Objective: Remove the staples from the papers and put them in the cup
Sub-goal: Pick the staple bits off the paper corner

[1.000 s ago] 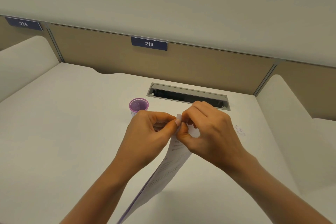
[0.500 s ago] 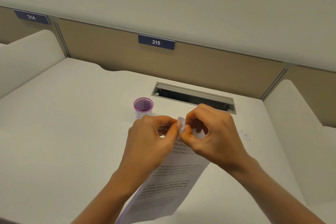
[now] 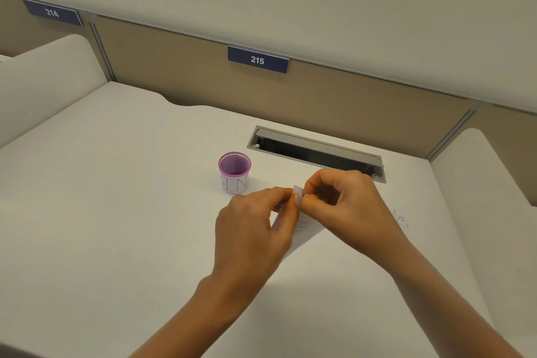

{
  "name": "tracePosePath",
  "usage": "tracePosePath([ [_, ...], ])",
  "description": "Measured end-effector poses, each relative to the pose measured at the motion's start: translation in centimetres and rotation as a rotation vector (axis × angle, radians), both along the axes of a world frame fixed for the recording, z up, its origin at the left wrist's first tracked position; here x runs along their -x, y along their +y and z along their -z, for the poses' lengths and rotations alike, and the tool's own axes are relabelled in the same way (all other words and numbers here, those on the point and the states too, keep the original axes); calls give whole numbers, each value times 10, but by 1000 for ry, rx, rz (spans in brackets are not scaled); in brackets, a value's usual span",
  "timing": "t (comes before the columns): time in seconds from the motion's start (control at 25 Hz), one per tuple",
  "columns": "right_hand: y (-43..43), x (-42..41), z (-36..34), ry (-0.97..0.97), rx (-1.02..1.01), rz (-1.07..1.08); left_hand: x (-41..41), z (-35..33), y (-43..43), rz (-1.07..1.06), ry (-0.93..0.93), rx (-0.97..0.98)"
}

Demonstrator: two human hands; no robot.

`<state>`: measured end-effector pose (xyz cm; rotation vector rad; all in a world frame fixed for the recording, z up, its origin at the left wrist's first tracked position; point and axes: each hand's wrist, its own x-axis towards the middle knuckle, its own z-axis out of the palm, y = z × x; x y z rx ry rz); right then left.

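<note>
- The papers (image 3: 305,229) are held up over the desk between both hands, with one folded corner sticking up where the fingertips meet. Most of the sheet is hidden behind the hands or blurs into the pale desk. No staple can be made out at this size.
- The left hand (image 3: 255,229) comes up from the bottom edge, forearm angled up and to the right, knuckles facing the camera. Its thumb and forefinger are pinched closed on the paper corner.
- The right hand (image 3: 345,206) reaches in from the lower right, wrist bent and fingers curled inward. Its thumb and forefinger are also pressed together on the same corner, touching the left fingertips.
- The cup (image 3: 234,172), purple mesh with a white label bearing handwritten letters, stands upright on the desk (image 3: 101,212) just beyond and left of the pinch, apart from both hands.
- A cable slot (image 3: 316,151) is set into the desk beyond the right hand.
- On the back panel beyond are number signs, 215 (image 3: 258,59) and 214 (image 3: 52,12).
</note>
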<state>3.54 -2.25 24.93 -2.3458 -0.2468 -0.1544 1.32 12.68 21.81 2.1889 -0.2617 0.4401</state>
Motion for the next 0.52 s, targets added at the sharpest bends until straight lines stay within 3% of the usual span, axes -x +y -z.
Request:
tracePosePath([
  [0.16, -5, -6, -8, 297, -64, -64, -1, 12, -1, -44, -116, -141],
  [0.24, -8, -8, -12, 425, -133, -123, -7, 13, 4, -61, -85, -141],
  [0.52, -16, -46, -4, 496, -392, -124, -15, 9, 32, -133, 106, 169],
])
